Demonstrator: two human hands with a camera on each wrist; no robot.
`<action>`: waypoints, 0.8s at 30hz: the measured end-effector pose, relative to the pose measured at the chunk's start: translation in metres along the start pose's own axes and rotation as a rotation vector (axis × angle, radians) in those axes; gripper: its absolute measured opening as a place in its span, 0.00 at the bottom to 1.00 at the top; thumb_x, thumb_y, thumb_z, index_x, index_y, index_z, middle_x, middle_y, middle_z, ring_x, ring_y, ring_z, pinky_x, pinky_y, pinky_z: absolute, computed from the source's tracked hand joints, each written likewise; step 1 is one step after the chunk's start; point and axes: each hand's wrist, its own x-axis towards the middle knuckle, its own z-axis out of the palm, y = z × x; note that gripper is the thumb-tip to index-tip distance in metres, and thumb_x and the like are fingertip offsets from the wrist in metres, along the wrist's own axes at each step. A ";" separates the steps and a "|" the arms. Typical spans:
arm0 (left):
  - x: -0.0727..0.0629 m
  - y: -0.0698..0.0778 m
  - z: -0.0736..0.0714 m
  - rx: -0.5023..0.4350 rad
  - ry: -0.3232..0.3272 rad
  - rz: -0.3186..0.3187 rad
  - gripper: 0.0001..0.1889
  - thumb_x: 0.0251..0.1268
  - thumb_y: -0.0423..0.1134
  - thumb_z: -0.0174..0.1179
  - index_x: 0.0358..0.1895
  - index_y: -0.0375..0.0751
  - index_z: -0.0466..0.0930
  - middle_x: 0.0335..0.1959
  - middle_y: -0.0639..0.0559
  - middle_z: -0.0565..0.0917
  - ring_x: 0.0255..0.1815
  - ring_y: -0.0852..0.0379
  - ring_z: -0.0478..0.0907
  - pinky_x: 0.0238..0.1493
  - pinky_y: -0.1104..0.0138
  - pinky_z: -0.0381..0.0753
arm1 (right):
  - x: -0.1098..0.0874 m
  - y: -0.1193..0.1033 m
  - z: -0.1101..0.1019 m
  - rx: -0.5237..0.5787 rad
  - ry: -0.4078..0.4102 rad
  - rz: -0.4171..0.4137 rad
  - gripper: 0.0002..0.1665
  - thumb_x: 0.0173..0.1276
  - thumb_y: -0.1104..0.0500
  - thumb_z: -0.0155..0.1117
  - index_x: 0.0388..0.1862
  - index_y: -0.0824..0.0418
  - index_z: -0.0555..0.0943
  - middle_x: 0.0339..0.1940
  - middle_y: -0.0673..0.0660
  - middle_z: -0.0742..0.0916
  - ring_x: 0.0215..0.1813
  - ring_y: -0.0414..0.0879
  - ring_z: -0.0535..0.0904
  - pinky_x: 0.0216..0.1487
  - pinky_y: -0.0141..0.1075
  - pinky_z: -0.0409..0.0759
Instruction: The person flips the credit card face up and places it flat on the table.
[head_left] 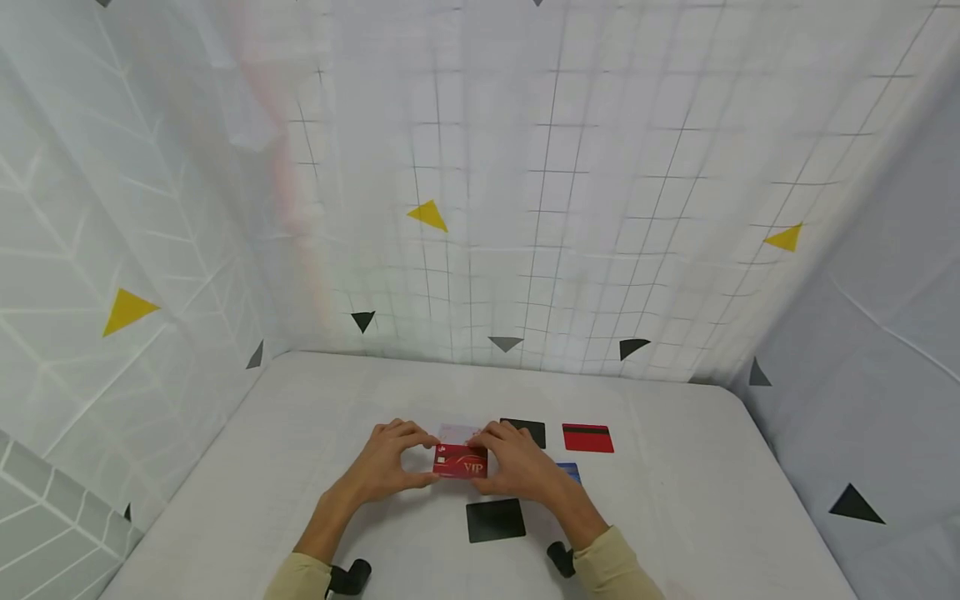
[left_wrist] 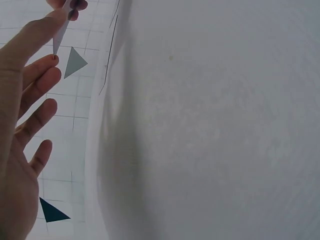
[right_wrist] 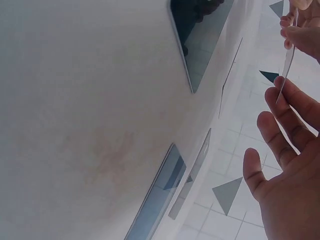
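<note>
A red card lettered "VIP" [head_left: 460, 461] is raised between both hands, its face toward the head camera. My left hand [head_left: 384, 468] pinches its left side, thumb at the lower corner and index finger at the upper. On the other side, my right hand [head_left: 522, 465] pinches the right edge the same way. Both wrist views show the card [left_wrist: 61, 30] [right_wrist: 287, 65] edge-on as a thin strip. Just beyond it lies a pale card [head_left: 456, 432], partly covered by the red one. Nearer the body, a black card [head_left: 496, 522] lies flat below the hands.
Another black card [head_left: 536, 433] sits partly behind the right hand. A red card with a dark stripe [head_left: 588, 438] lies farther right, and a blue card [head_left: 572, 471] peeks out beside the right wrist. White patterned curtains [head_left: 510, 167] enclose the white table [head_left: 675, 517].
</note>
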 end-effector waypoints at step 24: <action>0.001 -0.003 0.001 0.011 -0.116 -0.021 0.26 0.54 0.64 0.71 0.56 0.64 0.83 0.50 0.69 0.80 0.57 0.62 0.72 0.61 0.51 0.66 | -0.004 0.010 0.004 0.044 -0.059 0.048 0.33 0.58 0.37 0.73 0.60 0.47 0.82 0.59 0.48 0.81 0.61 0.45 0.73 0.61 0.56 0.72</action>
